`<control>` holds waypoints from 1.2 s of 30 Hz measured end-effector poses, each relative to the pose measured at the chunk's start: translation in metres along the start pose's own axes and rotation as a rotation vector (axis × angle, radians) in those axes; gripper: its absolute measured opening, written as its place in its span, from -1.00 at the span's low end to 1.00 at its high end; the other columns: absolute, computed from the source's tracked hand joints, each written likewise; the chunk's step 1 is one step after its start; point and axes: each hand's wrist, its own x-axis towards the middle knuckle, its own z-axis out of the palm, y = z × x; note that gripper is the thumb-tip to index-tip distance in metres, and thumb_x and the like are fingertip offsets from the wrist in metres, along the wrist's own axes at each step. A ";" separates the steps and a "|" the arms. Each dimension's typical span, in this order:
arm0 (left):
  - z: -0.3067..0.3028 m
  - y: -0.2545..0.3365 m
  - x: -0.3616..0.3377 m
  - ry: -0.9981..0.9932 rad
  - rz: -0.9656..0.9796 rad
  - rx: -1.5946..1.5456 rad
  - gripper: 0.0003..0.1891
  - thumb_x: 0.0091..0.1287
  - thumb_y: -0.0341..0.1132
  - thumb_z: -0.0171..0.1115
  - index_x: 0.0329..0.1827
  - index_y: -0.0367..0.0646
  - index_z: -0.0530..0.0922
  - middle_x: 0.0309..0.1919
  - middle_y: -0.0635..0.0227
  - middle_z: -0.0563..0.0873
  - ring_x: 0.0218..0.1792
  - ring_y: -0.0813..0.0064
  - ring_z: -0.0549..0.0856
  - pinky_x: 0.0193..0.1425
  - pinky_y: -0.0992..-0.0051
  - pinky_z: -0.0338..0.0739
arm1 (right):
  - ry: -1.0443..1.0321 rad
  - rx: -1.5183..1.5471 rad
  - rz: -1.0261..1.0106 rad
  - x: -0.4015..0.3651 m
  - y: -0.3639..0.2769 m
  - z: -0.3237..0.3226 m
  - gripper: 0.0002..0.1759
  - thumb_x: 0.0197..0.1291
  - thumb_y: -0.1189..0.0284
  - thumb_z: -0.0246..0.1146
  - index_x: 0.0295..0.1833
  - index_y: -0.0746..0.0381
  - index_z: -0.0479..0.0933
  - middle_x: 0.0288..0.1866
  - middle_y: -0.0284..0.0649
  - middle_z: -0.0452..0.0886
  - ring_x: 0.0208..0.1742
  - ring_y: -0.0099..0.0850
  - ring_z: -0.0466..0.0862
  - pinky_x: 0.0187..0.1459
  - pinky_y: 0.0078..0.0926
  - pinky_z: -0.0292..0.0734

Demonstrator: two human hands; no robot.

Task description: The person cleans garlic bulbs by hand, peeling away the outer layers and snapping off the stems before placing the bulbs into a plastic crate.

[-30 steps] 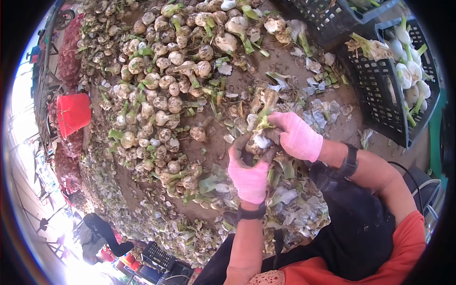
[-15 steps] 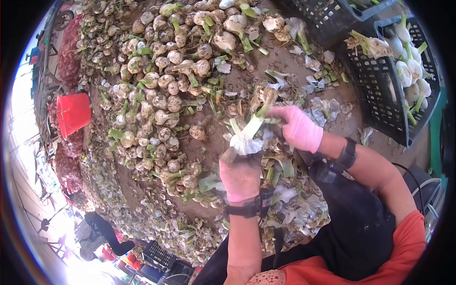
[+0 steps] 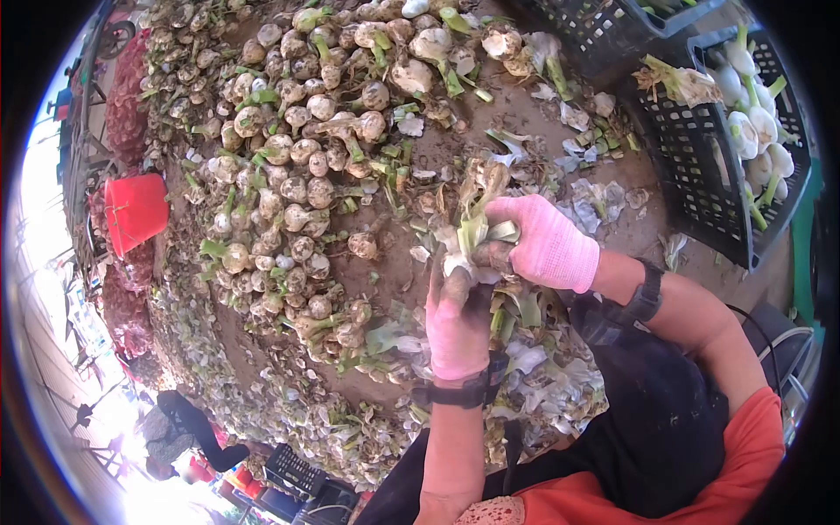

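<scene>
My left hand [image 3: 458,319], in a pink glove with dirty fingertips, is closed round the lower part of a garlic bulb [image 3: 458,260]. My right hand [image 3: 544,242], gloved in pink too, grips the green stalk and leaf layers just above and to the right of the bulb. Dry brown leaves [image 3: 483,182] stick up from the top of the stalk. Peeled skins [image 3: 529,354] lie beneath and beside both hands. To the left of the hands many soil-covered garlic bulbs [image 3: 297,188] are spread over the ground.
A black crate [image 3: 704,188] with cleaned white bulbs [image 3: 761,131] stands at the upper right, another crate [image 3: 595,35] beside it. A red bucket [image 3: 136,210] and red mesh sacks [image 3: 128,105] are at the left. Another person [image 3: 175,433] is at the lower left.
My right hand has come down and left onto the garlic and now grips its stalk layers. My left hand has shifted slightly right and turned, still holding the bulb.
</scene>
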 end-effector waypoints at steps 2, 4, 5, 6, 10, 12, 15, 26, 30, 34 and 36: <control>-0.004 0.001 -0.001 -0.057 -0.054 -0.096 -0.59 0.26 -0.19 0.29 0.03 -0.33 0.53 -0.04 0.20 0.63 0.08 0.33 0.57 0.30 0.33 0.39 | 0.003 0.016 -0.062 0.001 0.009 0.003 -0.75 0.02 0.51 0.29 -0.14 0.34 0.58 -0.41 0.03 0.61 -0.34 -0.19 0.66 -0.21 -0.36 0.53; -0.011 -0.003 -0.003 -0.116 -0.107 -0.195 -0.56 0.25 -0.19 0.31 0.06 -0.33 0.51 0.00 0.21 0.62 0.08 0.34 0.57 0.31 0.34 0.40 | 0.007 0.029 -0.123 0.000 0.017 0.000 -0.78 0.03 0.53 0.29 -0.16 0.33 0.58 -0.40 -0.01 0.63 -0.35 -0.27 0.66 -0.23 -0.39 0.53; -0.014 -0.006 -0.005 -0.105 -0.123 -0.266 -0.52 0.23 -0.25 0.33 0.13 -0.34 0.44 0.01 0.19 0.61 0.05 0.31 0.59 0.28 0.32 0.44 | -0.035 0.088 -0.032 0.000 0.017 -0.002 -0.80 0.05 0.55 0.28 -0.16 0.33 0.58 -0.40 -0.08 0.65 -0.34 -0.35 0.65 -0.26 -0.43 0.53; -0.015 -0.008 -0.006 -0.094 -0.138 -0.338 -0.46 0.20 -0.32 0.34 0.20 -0.35 0.37 0.01 0.16 0.60 0.02 0.28 0.62 0.25 0.31 0.47 | -0.077 0.148 0.059 0.000 0.017 -0.004 -0.82 0.07 0.58 0.26 -0.17 0.34 0.58 -0.39 -0.15 0.67 -0.33 -0.44 0.65 -0.28 -0.47 0.52; -0.004 -0.007 -0.012 -0.121 -0.117 -0.432 -0.43 0.25 -0.30 0.33 0.30 -0.27 0.35 0.12 0.18 0.58 0.22 0.23 0.53 0.39 0.21 0.40 | 0.020 0.618 0.156 0.005 0.036 0.001 -0.79 0.14 0.67 0.18 -0.09 0.35 0.56 -0.31 -0.26 0.69 -0.27 -0.51 0.63 -0.29 -0.57 0.54; -0.003 -0.004 -0.021 -0.185 -0.116 -0.439 -0.42 0.24 -0.30 0.33 0.31 -0.21 0.35 0.14 0.18 0.55 0.22 0.23 0.54 0.35 0.24 0.45 | 0.222 0.596 0.260 0.013 0.040 -0.007 -0.74 0.13 0.69 0.18 -0.04 0.36 0.54 -0.27 -0.23 0.69 -0.25 -0.49 0.65 -0.23 -0.56 0.57; 0.002 0.007 -0.029 -0.210 -0.124 -0.369 -0.37 0.19 -0.34 0.35 0.35 -0.08 0.33 0.15 0.20 0.53 0.22 0.26 0.54 0.24 0.29 0.54 | 0.323 0.102 0.300 0.016 0.046 -0.031 -0.56 0.07 0.74 0.15 0.12 0.35 0.45 -0.03 -0.11 0.63 -0.05 -0.31 0.66 0.06 -0.46 0.58; 0.000 0.002 -0.018 0.021 -0.095 -0.047 -0.44 0.19 -0.39 0.34 0.26 -0.28 0.35 0.05 0.24 0.56 0.04 0.46 0.57 0.14 0.46 0.48 | -0.255 -0.150 -0.236 -0.001 0.004 -0.019 -0.61 0.05 0.39 0.32 0.04 0.22 0.57 -0.23 -0.06 0.56 -0.16 -0.13 0.62 -0.09 -0.27 0.52; -0.002 0.002 -0.019 0.007 -0.137 0.014 -0.53 0.20 -0.32 0.32 0.15 -0.29 0.42 -0.10 0.33 0.61 -0.10 0.53 0.61 0.06 0.49 0.52 | -0.252 -0.367 -0.294 -0.004 0.000 -0.012 -0.76 -0.04 0.46 0.27 -0.17 0.21 0.59 -0.28 -0.11 0.58 -0.19 -0.08 0.62 -0.18 -0.22 0.53; -0.013 0.001 -0.021 -0.041 -0.275 -0.005 -0.48 0.17 -0.26 0.28 0.17 -0.31 0.40 -0.03 0.28 0.59 -0.01 0.46 0.60 0.11 0.46 0.49 | -0.304 -0.506 -0.293 0.000 -0.005 -0.007 -0.81 -0.05 0.47 0.24 -0.24 0.20 0.56 -0.26 -0.12 0.60 -0.23 -0.04 0.62 -0.21 -0.21 0.54; -0.014 0.007 -0.023 -0.130 -0.303 -0.014 -0.39 0.13 -0.24 0.28 0.24 -0.33 0.36 -0.01 0.26 0.59 0.02 0.46 0.59 0.17 0.49 0.45 | -0.291 -0.475 -0.218 0.005 0.008 -0.008 -0.76 -0.06 0.48 0.22 -0.18 0.21 0.56 -0.23 -0.09 0.61 -0.23 -0.01 0.62 -0.17 -0.19 0.55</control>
